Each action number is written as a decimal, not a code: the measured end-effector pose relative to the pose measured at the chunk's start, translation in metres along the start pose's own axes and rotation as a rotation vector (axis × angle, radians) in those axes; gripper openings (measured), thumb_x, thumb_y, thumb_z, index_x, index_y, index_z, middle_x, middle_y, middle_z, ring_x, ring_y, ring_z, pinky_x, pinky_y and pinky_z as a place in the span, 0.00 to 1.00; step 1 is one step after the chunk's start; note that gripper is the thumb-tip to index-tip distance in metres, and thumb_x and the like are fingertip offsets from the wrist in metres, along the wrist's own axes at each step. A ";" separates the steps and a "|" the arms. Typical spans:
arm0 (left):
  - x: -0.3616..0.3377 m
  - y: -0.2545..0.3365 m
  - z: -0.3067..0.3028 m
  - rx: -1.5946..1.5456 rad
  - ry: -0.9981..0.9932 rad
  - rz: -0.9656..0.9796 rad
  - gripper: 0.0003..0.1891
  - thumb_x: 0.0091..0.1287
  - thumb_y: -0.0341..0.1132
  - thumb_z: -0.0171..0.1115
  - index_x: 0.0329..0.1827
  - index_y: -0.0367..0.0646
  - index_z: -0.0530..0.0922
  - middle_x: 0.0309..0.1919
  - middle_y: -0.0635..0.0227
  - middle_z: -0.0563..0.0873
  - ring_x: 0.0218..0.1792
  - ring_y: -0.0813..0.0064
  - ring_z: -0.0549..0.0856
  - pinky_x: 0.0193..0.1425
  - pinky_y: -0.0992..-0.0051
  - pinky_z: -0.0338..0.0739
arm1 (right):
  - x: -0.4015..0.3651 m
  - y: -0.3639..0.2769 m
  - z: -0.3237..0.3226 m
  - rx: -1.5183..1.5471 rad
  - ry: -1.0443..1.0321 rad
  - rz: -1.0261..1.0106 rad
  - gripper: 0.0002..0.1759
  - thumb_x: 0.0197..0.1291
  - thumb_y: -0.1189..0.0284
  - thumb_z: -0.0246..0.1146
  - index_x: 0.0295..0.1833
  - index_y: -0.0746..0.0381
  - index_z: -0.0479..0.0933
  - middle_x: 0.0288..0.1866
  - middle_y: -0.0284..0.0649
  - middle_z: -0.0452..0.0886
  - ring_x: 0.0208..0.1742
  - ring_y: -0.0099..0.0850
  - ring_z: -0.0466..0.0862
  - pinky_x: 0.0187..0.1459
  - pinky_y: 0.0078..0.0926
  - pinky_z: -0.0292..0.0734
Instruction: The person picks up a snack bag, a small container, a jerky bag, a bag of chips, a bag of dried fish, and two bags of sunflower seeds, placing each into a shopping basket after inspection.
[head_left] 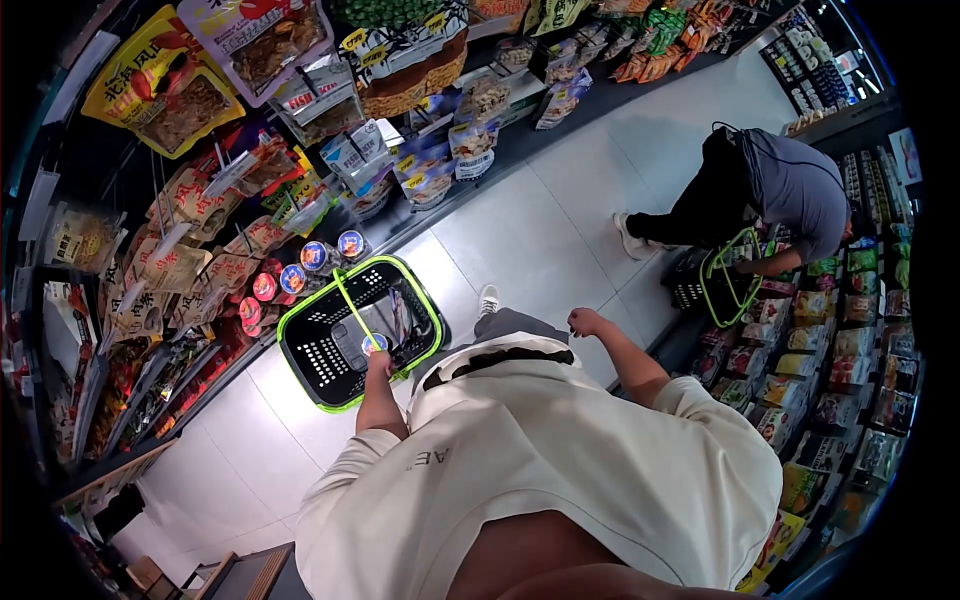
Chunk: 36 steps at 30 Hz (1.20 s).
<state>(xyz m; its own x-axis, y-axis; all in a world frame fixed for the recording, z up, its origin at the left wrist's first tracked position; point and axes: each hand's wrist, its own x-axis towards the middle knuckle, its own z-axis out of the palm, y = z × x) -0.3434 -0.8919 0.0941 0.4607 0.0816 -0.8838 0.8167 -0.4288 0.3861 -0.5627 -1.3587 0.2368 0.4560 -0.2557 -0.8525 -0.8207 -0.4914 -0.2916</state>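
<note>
My left hand (380, 364) is closed round the green handle of a black shopping basket (312, 362) with a green rim. Beside those fingers shows a round blue lid (374, 343); whether the hand touches it is unclear. Inside the basket lie a clear container and dark packets (400, 318). Just outside its far rim, jars with blue lids (314, 254) and red lids (264, 287) stand along the shelf edge. My right hand (583, 321) hangs over the floor near my waist, its fingers curled in, with nothing visible in them.
Shelves of snack packets (180, 270) rise on the left and top. A person (790, 180) bends at the right shelves with another green-rimmed basket (690, 283). Packaged goods (810, 370) fill those shelves. Pale floor tiles (540, 230) lie between. A wooden-edged unit (250, 575) is at bottom left.
</note>
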 end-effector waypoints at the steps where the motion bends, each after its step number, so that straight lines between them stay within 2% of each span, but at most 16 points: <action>1: -0.002 0.000 0.003 0.001 0.002 -0.006 0.12 0.52 0.24 0.43 0.40 0.37 0.67 0.13 0.64 0.68 0.11 0.72 0.67 0.11 0.73 0.54 | 0.001 0.005 -0.006 0.000 -0.006 0.002 0.14 0.53 0.67 0.48 0.36 0.66 0.72 0.28 0.42 0.79 0.25 0.29 0.81 0.25 0.24 0.75; 4: 0.007 -0.001 0.004 0.314 -0.143 0.088 0.10 0.53 0.27 0.44 0.34 0.35 0.73 0.15 0.60 0.72 0.12 0.71 0.70 0.11 0.70 0.55 | 0.008 0.008 -0.026 0.131 0.069 -0.060 0.13 0.53 0.68 0.48 0.37 0.66 0.72 0.28 0.41 0.79 0.25 0.28 0.80 0.24 0.24 0.75; 5: 0.072 -0.039 0.017 0.060 -0.074 -0.081 0.07 0.52 0.27 0.46 0.26 0.35 0.74 0.16 0.59 0.74 0.13 0.71 0.70 0.12 0.69 0.56 | 0.008 0.004 -0.031 0.161 0.092 -0.086 0.13 0.54 0.68 0.48 0.37 0.66 0.72 0.27 0.41 0.79 0.24 0.29 0.80 0.24 0.24 0.75; 8: -0.031 0.022 0.021 0.053 -0.071 -0.032 0.06 0.52 0.27 0.48 0.24 0.36 0.74 0.18 0.60 0.74 0.14 0.72 0.70 0.13 0.69 0.58 | 0.019 0.015 -0.045 0.221 0.112 -0.121 0.13 0.54 0.68 0.48 0.37 0.66 0.72 0.27 0.42 0.78 0.24 0.29 0.80 0.24 0.24 0.74; 10: -0.037 0.029 0.023 0.096 -0.142 -0.039 0.09 0.54 0.30 0.47 0.23 0.35 0.74 0.13 0.63 0.73 0.11 0.72 0.70 0.12 0.72 0.59 | 0.025 0.022 -0.049 0.254 0.112 -0.128 0.13 0.54 0.67 0.48 0.37 0.66 0.72 0.27 0.42 0.78 0.24 0.29 0.80 0.24 0.24 0.74; 12: -0.054 0.033 0.038 -0.096 -0.027 -0.133 0.03 0.51 0.25 0.50 0.23 0.39 0.73 0.17 0.62 0.70 0.15 0.73 0.69 0.13 0.70 0.59 | 0.030 0.027 -0.055 0.197 0.082 -0.093 0.14 0.54 0.67 0.49 0.37 0.67 0.72 0.27 0.42 0.78 0.24 0.29 0.80 0.24 0.24 0.74; 14: -0.040 0.019 0.045 -0.136 -0.056 -0.109 0.03 0.51 0.24 0.50 0.23 0.38 0.73 0.16 0.62 0.69 0.15 0.73 0.69 0.14 0.71 0.60 | 0.034 0.033 -0.061 0.188 0.066 -0.089 0.13 0.54 0.68 0.49 0.37 0.67 0.72 0.27 0.43 0.78 0.24 0.29 0.80 0.24 0.24 0.74; 16: 0.017 -0.024 0.045 -0.200 -0.115 -0.057 0.04 0.50 0.24 0.49 0.22 0.38 0.72 0.15 0.63 0.69 0.15 0.73 0.69 0.16 0.71 0.62 | 0.034 0.031 -0.062 0.184 0.048 -0.085 0.13 0.54 0.68 0.49 0.37 0.67 0.72 0.27 0.43 0.78 0.24 0.29 0.80 0.24 0.24 0.74; 17: 0.058 -0.046 0.029 0.582 -0.291 0.484 0.04 0.49 0.24 0.49 0.20 0.35 0.73 0.15 0.63 0.72 0.15 0.73 0.69 0.16 0.70 0.63 | 0.032 0.028 -0.064 0.170 0.045 -0.083 0.13 0.54 0.68 0.49 0.37 0.67 0.72 0.27 0.42 0.78 0.24 0.29 0.80 0.24 0.24 0.74; 19: 0.033 -0.040 0.034 0.462 -0.250 0.329 0.04 0.50 0.24 0.48 0.21 0.36 0.72 0.16 0.63 0.71 0.15 0.73 0.68 0.16 0.71 0.62 | 0.031 0.028 -0.065 0.153 0.042 -0.083 0.13 0.54 0.68 0.49 0.37 0.67 0.72 0.27 0.42 0.78 0.24 0.29 0.80 0.24 0.24 0.74; 22: 0.010 -0.032 0.043 0.037 -0.205 0.024 0.03 0.51 0.24 0.48 0.23 0.37 0.71 0.17 0.64 0.69 0.16 0.74 0.67 0.17 0.73 0.61 | 0.033 0.025 -0.063 0.131 0.033 -0.100 0.13 0.54 0.68 0.49 0.36 0.67 0.72 0.27 0.42 0.78 0.24 0.29 0.80 0.24 0.24 0.74; 24: 0.006 -0.032 0.047 -0.119 -0.202 -0.062 0.03 0.52 0.24 0.47 0.24 0.38 0.70 0.18 0.65 0.68 0.16 0.75 0.66 0.17 0.74 0.60 | 0.032 0.022 -0.063 0.163 0.045 -0.115 0.13 0.54 0.67 0.49 0.37 0.66 0.72 0.27 0.42 0.78 0.24 0.29 0.80 0.24 0.24 0.74; 27: 0.003 -0.033 0.054 -0.285 -0.215 -0.148 0.02 0.53 0.24 0.46 0.25 0.40 0.68 0.19 0.66 0.66 0.17 0.76 0.65 0.17 0.75 0.59 | 0.029 0.023 -0.065 0.163 0.041 -0.133 0.13 0.55 0.67 0.49 0.37 0.66 0.72 0.27 0.42 0.78 0.24 0.29 0.80 0.24 0.24 0.74; 29: -0.004 -0.030 0.061 -0.007 -0.199 -0.054 0.02 0.52 0.24 0.47 0.27 0.40 0.67 0.19 0.67 0.64 0.18 0.77 0.64 0.18 0.77 0.58 | 0.028 0.027 -0.070 0.157 0.043 -0.133 0.13 0.55 0.67 0.49 0.37 0.66 0.72 0.27 0.42 0.78 0.24 0.29 0.80 0.24 0.23 0.74; 30: -0.003 -0.028 0.064 -0.009 -0.201 -0.058 0.02 0.52 0.24 0.47 0.27 0.40 0.67 0.19 0.67 0.64 0.18 0.77 0.64 0.18 0.77 0.58 | 0.028 0.030 -0.073 0.152 0.048 -0.134 0.14 0.55 0.67 0.48 0.37 0.66 0.72 0.27 0.42 0.78 0.24 0.29 0.80 0.24 0.23 0.74; 36: -0.008 -0.019 0.091 -0.325 -0.071 -0.178 0.06 0.51 0.24 0.44 0.31 0.40 0.68 0.16 0.68 0.65 0.13 0.78 0.63 0.13 0.80 0.57 | 0.034 0.055 -0.097 0.149 0.070 -0.147 0.14 0.55 0.67 0.48 0.38 0.66 0.72 0.27 0.42 0.78 0.24 0.29 0.80 0.24 0.22 0.74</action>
<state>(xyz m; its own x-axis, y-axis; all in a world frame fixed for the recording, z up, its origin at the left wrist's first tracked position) -0.3942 -0.9659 0.0698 0.2860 0.0615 -0.9563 0.9547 -0.1043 0.2788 -0.5592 -1.4749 0.2342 0.5931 -0.2503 -0.7653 -0.7831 -0.4001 -0.4761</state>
